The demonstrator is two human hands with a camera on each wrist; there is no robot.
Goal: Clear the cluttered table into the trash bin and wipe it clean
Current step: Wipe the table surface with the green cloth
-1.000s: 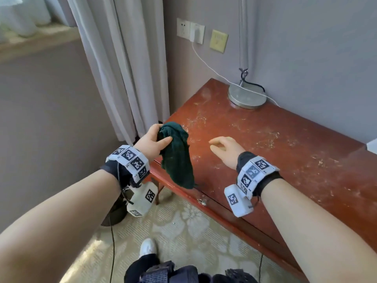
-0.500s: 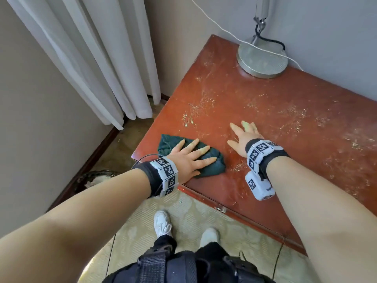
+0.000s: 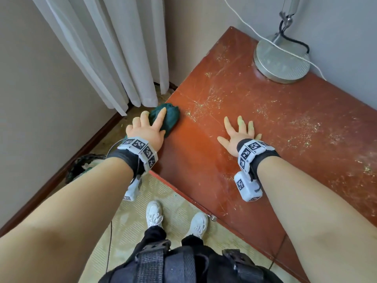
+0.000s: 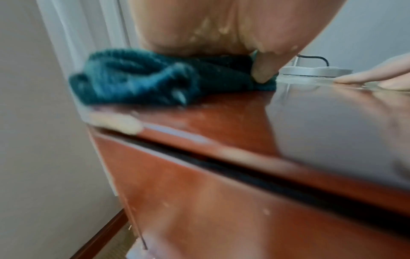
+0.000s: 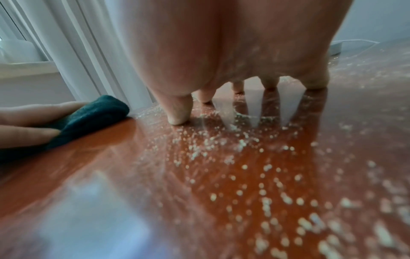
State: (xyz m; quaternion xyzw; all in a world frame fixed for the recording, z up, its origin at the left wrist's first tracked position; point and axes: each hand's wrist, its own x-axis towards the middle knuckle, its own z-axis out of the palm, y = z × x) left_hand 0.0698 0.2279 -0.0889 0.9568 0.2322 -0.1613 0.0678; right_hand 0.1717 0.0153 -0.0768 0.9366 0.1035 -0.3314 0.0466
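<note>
A dark green cloth (image 3: 169,117) lies bunched at the left edge of the red-brown wooden table (image 3: 275,123). My left hand (image 3: 149,127) presses flat on the cloth with straight, spread fingers; the left wrist view shows the cloth (image 4: 155,80) under my palm at the table's corner. My right hand (image 3: 237,133) rests palm down on the tabletop, fingers spread, holding nothing. Pale crumbs (image 5: 255,175) are scattered over the wood in front of my right hand (image 5: 233,105). The cloth (image 5: 93,115) shows at the left of the right wrist view.
A lamp's round metal base (image 3: 282,60) stands at the table's far corner, with a white cable (image 3: 251,31) running over it. White curtains (image 3: 106,48) hang left of the table. A dark trash bin (image 3: 81,168) sits on the floor under my left forearm.
My left hand has pushed the cloth from the near front of the table to its left edge. My right hand stays flat on the wood.
</note>
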